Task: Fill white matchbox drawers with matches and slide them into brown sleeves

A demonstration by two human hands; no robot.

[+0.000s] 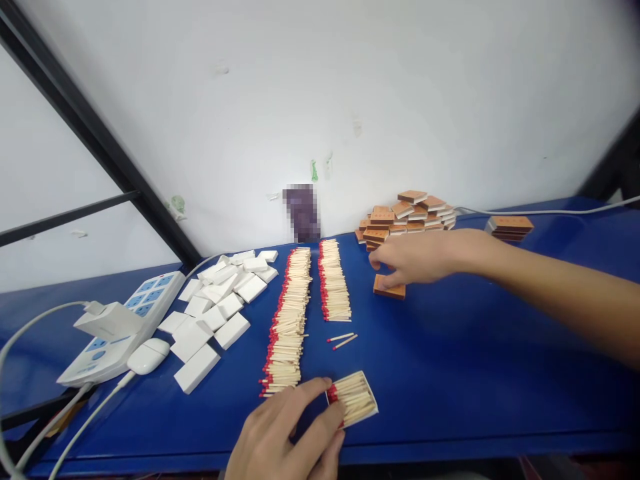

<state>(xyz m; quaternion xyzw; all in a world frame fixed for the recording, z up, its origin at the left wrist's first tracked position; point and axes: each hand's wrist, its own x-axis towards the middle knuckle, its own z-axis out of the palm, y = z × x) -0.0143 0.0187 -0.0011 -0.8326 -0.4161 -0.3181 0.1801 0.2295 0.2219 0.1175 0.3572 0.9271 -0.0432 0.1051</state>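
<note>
My left hand (290,437) rests near the front edge of the blue table (475,373), fingers pinched on a white inner tray filled with red-tipped matches (356,398). My right hand (417,257) reaches far across, fingers curled over an orange matchbox sleeve (389,289) lying flat on the table. Just behind it lies a heap of orange sleeves (407,217). Two long rows of loose matches (290,313) (334,280) run down the middle. Two stray matches (343,340) lie between the rows and the filled tray.
Several empty white trays (220,307) are scattered at left. A white power strip (125,320) with a plugged-in adapter, cables and a white earbud case (149,355) sit at the far left. A small stack of orange sleeves (510,227) lies at back right by the white wall.
</note>
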